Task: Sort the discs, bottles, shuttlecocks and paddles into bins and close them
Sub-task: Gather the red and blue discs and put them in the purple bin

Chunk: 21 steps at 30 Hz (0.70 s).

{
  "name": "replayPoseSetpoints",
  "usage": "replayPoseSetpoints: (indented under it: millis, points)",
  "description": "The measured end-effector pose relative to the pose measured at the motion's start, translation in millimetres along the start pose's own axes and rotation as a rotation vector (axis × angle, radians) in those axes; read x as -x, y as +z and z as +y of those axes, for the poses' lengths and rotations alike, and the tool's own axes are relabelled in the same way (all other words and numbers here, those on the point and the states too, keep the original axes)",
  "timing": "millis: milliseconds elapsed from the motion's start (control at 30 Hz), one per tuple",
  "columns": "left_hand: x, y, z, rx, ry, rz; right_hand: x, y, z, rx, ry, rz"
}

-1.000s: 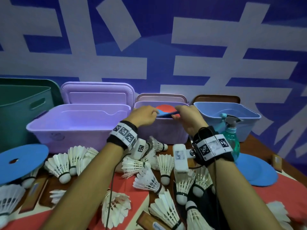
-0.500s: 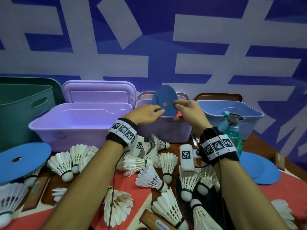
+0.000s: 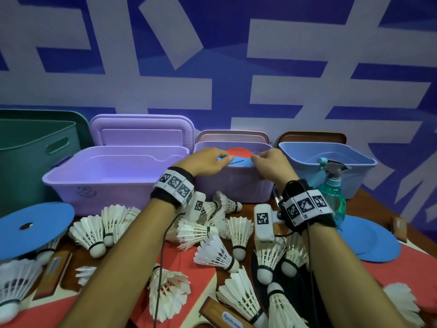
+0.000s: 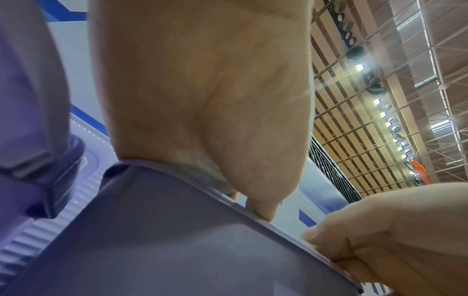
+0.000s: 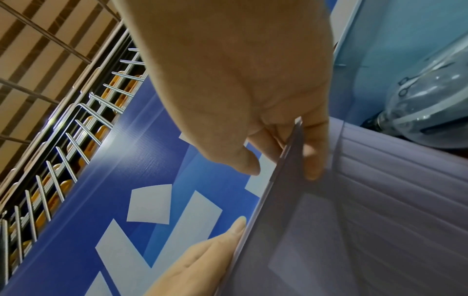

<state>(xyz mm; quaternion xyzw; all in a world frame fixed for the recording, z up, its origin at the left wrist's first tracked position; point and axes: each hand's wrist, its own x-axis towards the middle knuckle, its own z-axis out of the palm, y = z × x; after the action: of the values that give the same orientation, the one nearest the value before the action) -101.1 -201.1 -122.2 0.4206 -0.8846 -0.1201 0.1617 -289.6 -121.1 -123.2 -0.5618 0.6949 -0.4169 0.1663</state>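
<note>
Both hands hold a flat blue disc (image 3: 237,162) level over the front rim of the small open purple bin (image 3: 234,185). My left hand (image 3: 224,159) pinches its left edge and my right hand (image 3: 256,159) its right edge. Something round and red (image 3: 237,151) lies in the bin under the disc. The right wrist view shows my right hand (image 5: 291,160) with fingers on both faces of the disc edge (image 5: 286,156). In the left wrist view the left thumb (image 4: 263,210) sits at the edge of a grey-lilac surface (image 4: 164,240). Several white shuttlecocks (image 3: 212,252) lie on the table.
A large open purple bin (image 3: 106,183) stands left of the small one and a green bin (image 3: 28,162) further left. A blue bin (image 3: 331,162) stands right, a green spray bottle (image 3: 332,197) before it. Blue discs (image 3: 33,228) (image 3: 371,240) and paddles (image 3: 220,311) lie on the table.
Half a second ago the blue disc stood tilted upright above the small bin. Both hands have since lowered it flat to the bin's rim.
</note>
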Motion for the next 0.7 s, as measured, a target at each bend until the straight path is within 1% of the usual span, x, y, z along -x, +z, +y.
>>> replayPoseSetpoints:
  millis: [67,167,233,367,467,533,567,633,700]
  points:
    - [1,0,1,-0.007,-0.01,0.0,-3,-2,2,0.096,0.008,-0.022]
    - [2,0,1,-0.022,-0.035,-0.008,-3,3,2,0.237,0.042,-0.112]
    - [4,-1,5,-0.061,-0.085,-0.038,-3,6,1,0.316,0.06,-0.12]
    - [9,-1,15,-0.173,-0.171,-0.08,-1,2,3,0.276,0.045,-0.149]
    - [7,0,14,-0.14,-0.167,-0.083,5,-5,-3,0.235,-0.008,-0.159]
    - [5,-6,14,-0.086,-0.116,-0.036,10,-9,-12,0.221,-0.064,-0.13]
    - [6,-13,16,-0.07,-0.08,0.01,15,-12,-19,0.219,-0.094,-0.112]
    - [11,-30,27,-0.052,-0.015,0.148,25,-21,-35,0.238,-0.146,-0.082]
    - [23,-53,46,0.001,0.046,0.336,35,-30,-49,0.253,-0.214,-0.05]
